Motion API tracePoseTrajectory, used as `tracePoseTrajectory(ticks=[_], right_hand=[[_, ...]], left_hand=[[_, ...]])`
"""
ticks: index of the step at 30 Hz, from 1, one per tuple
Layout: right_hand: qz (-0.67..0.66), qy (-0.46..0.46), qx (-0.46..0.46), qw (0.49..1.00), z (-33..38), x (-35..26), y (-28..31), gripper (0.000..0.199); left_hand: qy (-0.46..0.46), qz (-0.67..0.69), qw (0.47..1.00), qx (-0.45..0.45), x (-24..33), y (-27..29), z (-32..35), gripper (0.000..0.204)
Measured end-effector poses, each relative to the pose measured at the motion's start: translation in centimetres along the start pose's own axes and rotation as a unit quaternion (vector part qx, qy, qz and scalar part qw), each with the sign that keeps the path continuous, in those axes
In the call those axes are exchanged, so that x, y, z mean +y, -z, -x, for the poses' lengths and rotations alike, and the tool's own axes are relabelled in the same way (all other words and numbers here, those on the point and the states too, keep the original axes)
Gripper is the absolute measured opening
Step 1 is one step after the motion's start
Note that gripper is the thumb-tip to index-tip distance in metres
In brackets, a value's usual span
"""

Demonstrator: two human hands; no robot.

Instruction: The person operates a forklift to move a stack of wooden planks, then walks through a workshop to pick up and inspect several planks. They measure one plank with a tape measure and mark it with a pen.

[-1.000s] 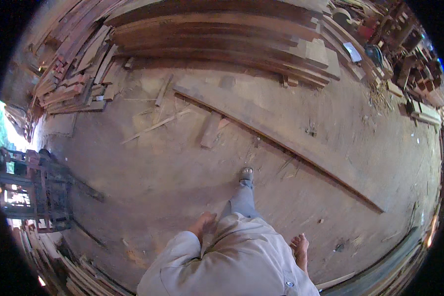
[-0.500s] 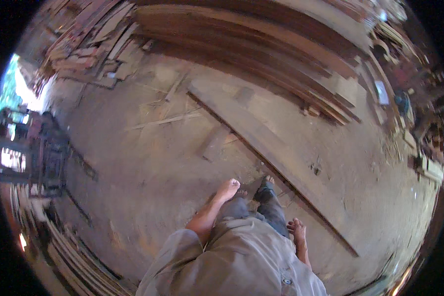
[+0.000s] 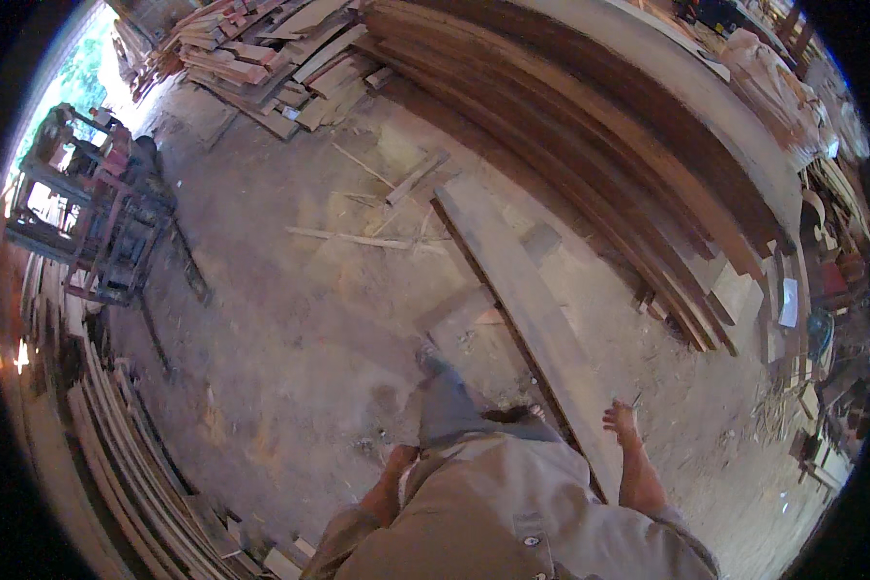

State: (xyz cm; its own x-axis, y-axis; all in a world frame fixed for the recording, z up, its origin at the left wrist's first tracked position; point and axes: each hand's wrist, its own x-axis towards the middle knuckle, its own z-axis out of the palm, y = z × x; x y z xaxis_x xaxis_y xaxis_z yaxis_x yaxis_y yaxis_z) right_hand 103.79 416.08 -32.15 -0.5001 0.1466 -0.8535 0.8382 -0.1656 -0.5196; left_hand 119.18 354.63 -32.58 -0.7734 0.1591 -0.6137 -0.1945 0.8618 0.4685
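Note:
My left hand [image 3: 397,463] hangs low beside my left thigh, its fingers curled in. What is inside them, if anything, is hidden. My right hand [image 3: 623,421] is out to the right with its fingers apart, and I see nothing gripped in it. Beneath and just left of that hand runs a long wooden plank [image 3: 522,280], raised a little off the floor on short wood blocks. One such block [image 3: 451,311] sticks out from the plank's left side. My feet are close to the plank's near part, the left one stepping forward.
A stack of long dark boards [image 3: 590,145] lies beyond the plank. Scrap wood [image 3: 251,72] is heaped at the far left, near a dark metal forklift-like machine [image 3: 101,208]. Long strips [image 3: 130,449] line the near left. Thin sticks [image 3: 367,239] lie on the dusty floor.
My view has turned and moved forward, bringing the plank nearer. My left hand has swung back to my thigh, while my right hand has come forward beside the plank.

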Motion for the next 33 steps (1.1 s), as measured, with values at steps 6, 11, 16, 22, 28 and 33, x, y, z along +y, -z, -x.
tracePoseTrajectory(ticks=[6, 11, 16, 22, 28, 33], right_hand=[[0.098, 0.005, -0.009, 0.995, -1.5, -8.4, -18.4, 0.042], [0.296, 0.185, -0.062, 0.935, 1.1, -15.7, -34.6, 0.039], [0.154, 0.182, -0.049, 0.97, 1.1, -21.7, -42.3, 0.033], [0.16, -0.056, -0.016, 0.985, -9.7, -22.1, -45.1, 0.034], [0.196, -0.022, -0.012, 0.98, -21.2, -25.9, -50.9, 0.032], [-0.025, 0.105, -0.096, 0.989, -14.3, -47.6, -59.9, 0.029]], left_hand=[[0.163, 0.109, 0.978, 0.066, -10.5, 0.7, -5.1, 0.023], [0.128, 0.432, 0.892, -0.042, -19.0, 15.0, -6.5, 0.016], [0.187, 0.713, 0.668, -0.104, -22.2, 29.3, -12.8, 0.014], [0.066, 0.306, 0.932, 0.185, -15.6, 39.8, -21.0, 0.012], [-0.088, 0.029, 0.995, 0.028, -15.6, 47.3, -28.4, 0.008], [0.069, -0.009, 0.994, -0.089, -9.8, 59.8, -37.2, 0.031]])
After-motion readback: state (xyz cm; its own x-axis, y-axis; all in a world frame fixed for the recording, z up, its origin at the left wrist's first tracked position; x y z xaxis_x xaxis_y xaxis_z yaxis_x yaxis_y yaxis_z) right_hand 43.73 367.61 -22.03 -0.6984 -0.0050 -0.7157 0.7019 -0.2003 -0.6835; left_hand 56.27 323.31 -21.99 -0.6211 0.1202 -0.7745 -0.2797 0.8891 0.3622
